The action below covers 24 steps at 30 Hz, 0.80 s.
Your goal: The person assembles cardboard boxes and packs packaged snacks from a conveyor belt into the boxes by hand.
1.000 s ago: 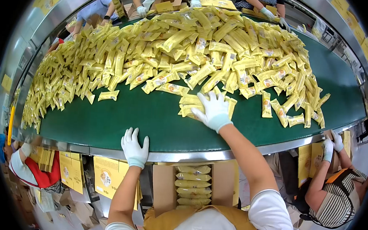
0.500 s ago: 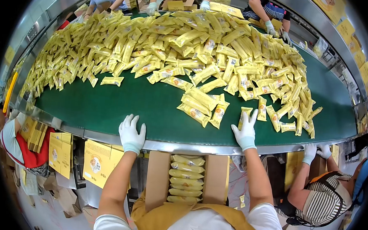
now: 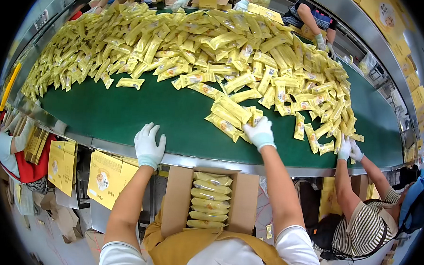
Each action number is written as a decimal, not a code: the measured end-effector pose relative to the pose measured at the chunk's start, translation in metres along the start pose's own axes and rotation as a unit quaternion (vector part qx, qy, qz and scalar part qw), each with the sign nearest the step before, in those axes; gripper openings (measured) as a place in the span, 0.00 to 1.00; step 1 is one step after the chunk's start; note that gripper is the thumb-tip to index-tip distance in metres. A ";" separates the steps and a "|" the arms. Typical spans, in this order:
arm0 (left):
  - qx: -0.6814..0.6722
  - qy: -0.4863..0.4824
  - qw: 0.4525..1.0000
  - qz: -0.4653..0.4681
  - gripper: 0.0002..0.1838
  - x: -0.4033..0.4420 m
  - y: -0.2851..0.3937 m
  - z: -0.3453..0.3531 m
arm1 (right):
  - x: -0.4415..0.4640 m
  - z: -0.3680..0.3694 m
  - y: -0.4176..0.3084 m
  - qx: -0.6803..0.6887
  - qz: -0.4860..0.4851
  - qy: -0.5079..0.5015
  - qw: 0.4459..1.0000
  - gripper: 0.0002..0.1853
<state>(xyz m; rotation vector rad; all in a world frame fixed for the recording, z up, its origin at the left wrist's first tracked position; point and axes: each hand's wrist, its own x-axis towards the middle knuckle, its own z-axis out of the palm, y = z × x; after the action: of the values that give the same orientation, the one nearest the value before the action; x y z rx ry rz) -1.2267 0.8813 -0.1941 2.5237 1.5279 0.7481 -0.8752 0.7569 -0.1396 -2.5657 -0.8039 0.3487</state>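
My left hand (image 3: 149, 145), in a white glove, rests with spread fingers at the near edge of the green conveyor belt (image 3: 102, 112) and holds nothing. My gloved right hand (image 3: 261, 134) has its fingers curled over a yellow packet (image 3: 256, 114) at the right side of a small group of packets (image 3: 228, 115); the hand covers part of it. Against my body, below the belt edge, stands an open cardboard box (image 3: 176, 200) with its flaps out. A row of yellow packets (image 3: 210, 195) lies inside it.
A large heap of packets (image 3: 188, 40) covers the far side of the belt. Yellow cartons (image 3: 105, 177) stand at left below the metal edge. A co-worker in a striped top (image 3: 365, 231) reaches onto the belt at right. Other people's hands show across the belt.
My right hand has moved left to the small packet group, and the packet formerly under it no longer shows there. My left hand stays put. The co-worker at right has reached onto the belt.
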 end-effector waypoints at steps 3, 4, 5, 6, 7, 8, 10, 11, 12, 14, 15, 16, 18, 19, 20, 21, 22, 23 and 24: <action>-0.003 0.001 1.000 0.004 0.21 0.001 -0.002 -0.001 | 0.012 0.011 -0.001 -0.026 0.014 -0.036 0.999 0.40; -0.004 0.002 1.000 0.005 0.21 0.002 -0.002 -0.001 | 0.018 0.008 0.004 -0.033 0.011 -0.050 0.998 0.40; -0.006 0.003 1.000 0.005 0.21 0.001 -0.003 0.000 | 0.022 0.001 0.011 -0.060 0.002 -0.080 0.995 0.36; -0.006 0.005 1.000 0.006 0.21 0.001 -0.004 0.000 | 0.024 -0.009 0.020 -0.112 -0.013 -0.086 0.990 0.33; -0.005 0.006 1.000 0.007 0.21 0.001 -0.005 0.000 | 0.022 -0.019 0.028 -0.165 -0.029 -0.091 0.982 0.30; -0.006 0.007 1.000 0.007 0.21 0.001 -0.005 0.001 | 0.024 -0.022 0.042 -0.217 -0.033 -0.028 0.975 0.26; -0.008 0.008 1.000 0.007 0.20 0.001 -0.006 0.001 | 0.015 -0.030 0.060 -0.215 -0.064 0.070 0.972 0.19; -0.008 0.009 1.000 0.007 0.20 0.002 -0.006 0.001 | 0.006 -0.042 0.058 -0.163 -0.092 0.104 0.977 0.18; -0.011 0.014 1.000 0.008 0.20 0.003 -0.006 0.002 | 0.000 -0.049 0.051 -0.096 -0.171 0.105 0.975 0.17; -0.014 0.021 1.000 0.016 0.19 0.002 -0.007 0.000 | -0.017 -0.055 0.015 -0.003 -0.267 0.024 0.963 0.17; -0.015 0.020 1.000 0.016 0.19 0.001 -0.008 0.000 | -0.026 -0.051 -0.004 0.060 -0.294 -0.031 0.954 0.18; -0.017 0.020 1.000 0.017 0.19 0.001 -0.008 0.001 | -0.024 -0.040 -0.019 0.013 -0.291 -0.075 0.954 0.17; -0.019 0.021 0.999 0.018 0.18 0.003 -0.009 0.001 | -0.017 -0.007 -0.042 -0.082 -0.282 -0.117 0.949 0.17; -0.020 0.021 0.999 0.018 0.18 0.003 -0.010 0.001 | -0.015 0.012 -0.052 -0.131 -0.275 -0.116 0.945 0.18; -0.021 0.021 0.999 0.018 0.18 0.002 -0.011 0.001 | -0.022 0.013 -0.067 -0.147 -0.252 -0.127 0.948 0.19; -0.021 0.023 0.999 0.017 0.18 0.003 -0.011 -0.001 | -0.019 0.015 -0.072 -0.160 -0.254 -0.129 0.945 0.20; -0.022 0.025 0.999 0.016 0.18 0.003 -0.011 -0.001 | -0.016 0.017 -0.077 -0.173 -0.255 -0.132 0.942 0.21; -0.023 0.025 0.999 0.016 0.18 0.002 -0.012 -0.001 | -0.015 0.018 -0.079 -0.187 -0.255 -0.134 0.939 0.23; -0.024 0.023 0.999 0.014 0.18 0.002 -0.012 -0.001 | -0.016 0.016 -0.079 -0.197 -0.263 -0.127 0.936 0.21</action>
<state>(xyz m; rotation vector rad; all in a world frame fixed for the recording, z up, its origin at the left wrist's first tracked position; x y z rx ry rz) -1.2361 0.8882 -0.1962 2.5166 1.4720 0.8411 -0.9316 0.8111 -0.1150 -2.5395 -1.7627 0.3784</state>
